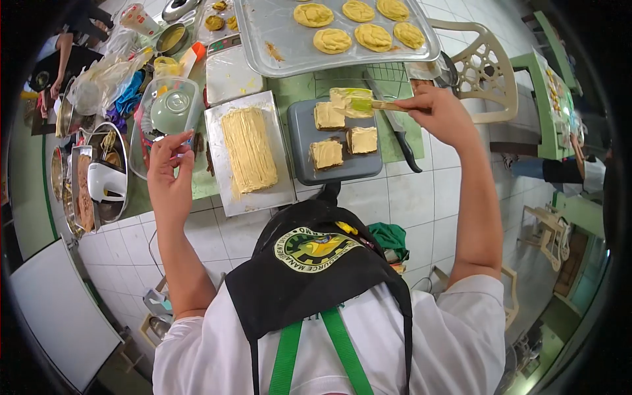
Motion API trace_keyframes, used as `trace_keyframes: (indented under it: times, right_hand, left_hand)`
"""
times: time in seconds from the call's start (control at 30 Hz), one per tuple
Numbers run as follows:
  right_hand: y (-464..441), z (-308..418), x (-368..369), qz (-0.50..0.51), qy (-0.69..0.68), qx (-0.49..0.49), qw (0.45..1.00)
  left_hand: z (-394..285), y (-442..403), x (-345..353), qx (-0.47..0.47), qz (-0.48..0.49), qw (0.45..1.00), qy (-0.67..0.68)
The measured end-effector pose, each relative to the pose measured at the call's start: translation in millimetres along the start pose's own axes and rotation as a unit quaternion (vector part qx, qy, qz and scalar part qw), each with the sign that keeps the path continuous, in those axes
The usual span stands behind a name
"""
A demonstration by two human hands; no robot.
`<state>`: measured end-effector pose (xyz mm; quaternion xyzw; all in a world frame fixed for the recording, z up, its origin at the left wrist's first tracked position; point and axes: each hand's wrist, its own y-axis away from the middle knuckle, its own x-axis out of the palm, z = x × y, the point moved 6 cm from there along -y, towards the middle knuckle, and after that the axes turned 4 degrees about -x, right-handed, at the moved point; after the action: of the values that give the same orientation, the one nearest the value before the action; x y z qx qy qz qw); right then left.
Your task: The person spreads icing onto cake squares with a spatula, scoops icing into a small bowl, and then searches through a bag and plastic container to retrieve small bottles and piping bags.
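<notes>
My right hand grips the handle of a spatula with a green blade thickly coated in pale cream. The blade hovers over a grey tray holding three cream-topped cake pieces. To the left, a rectangular cake covered in ridged cream lies on a white board. My left hand is raised beside that board, fingers curved and apart from the thumb, with nothing visible in it. Just behind it stands a clear plastic container with a pale green bowl inside.
A large metal baking tray of yellow pastries spans the far side. A knife lies right of the grey tray, its handle over the table edge. A hand mixer sits at left, and a plastic chair stands at right.
</notes>
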<state>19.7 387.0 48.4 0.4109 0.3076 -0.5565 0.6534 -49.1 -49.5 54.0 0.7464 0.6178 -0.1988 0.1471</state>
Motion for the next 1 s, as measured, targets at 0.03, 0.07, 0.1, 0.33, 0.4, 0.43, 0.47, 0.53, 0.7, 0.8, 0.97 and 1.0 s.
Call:
trace_keyframes:
  times: [0.03,0.07,0.1,0.33,0.4,0.43,0.47,0.53,0.7,0.8,0.97,1.0]
  right_hand:
    - [-5,-4,3,0.003,0.0,-0.005,1.0]
    - [-10,-8,8,0.013,-0.025,-0.008,1.0]
    - [-14,-12,12,0.023,-0.05,-0.011,0.998]
    - [-12,-47,6,0.03,-0.092,0.002,0.995]
    - [-11,-52,5,0.018,-0.144,-0.002,0.989]
    - [-11,-52,7,0.02,-0.145,-0.004,0.989]
    - [-14,-49,10,0.018,-0.139,-0.019,0.99]
    - [-15,-52,15,0.016,-0.133,-0.039,0.99]
    - [-1,-79,19,0.041,-0.145,-0.005,0.989]
    - [4,-81,18,0.026,-0.166,-0.018,0.986]
    - [-4,-66,19,0.016,-0.132,-0.04,0.99]
    - [-5,-66,20,0.014,-0.103,-0.036,0.994]
  left_hand:
    - [-2,1,2,-0.003,-0.005,1.0,-0.001]
    - [-3,3,3,-0.006,-0.011,1.0,0.005]
    - [-5,5,4,-0.01,-0.018,1.0,0.01]
    - [-6,17,12,-0.033,-0.049,0.998,-0.012]
    - [-8,21,18,-0.039,-0.053,0.998,-0.02]
    - [-10,22,21,-0.04,-0.056,0.997,-0.021]
    - [-13,23,24,-0.037,-0.054,0.998,-0.019]
    - [-20,24,29,-0.034,-0.058,0.998,-0.019]
    - [-37,31,34,-0.028,-0.07,0.997,-0.018]
    - [-39,37,36,-0.03,-0.086,0.996,-0.012]
    - [-50,45,35,-0.033,-0.091,0.995,-0.025]
    - [-52,47,33,-0.031,-0.085,0.996,-0.023]
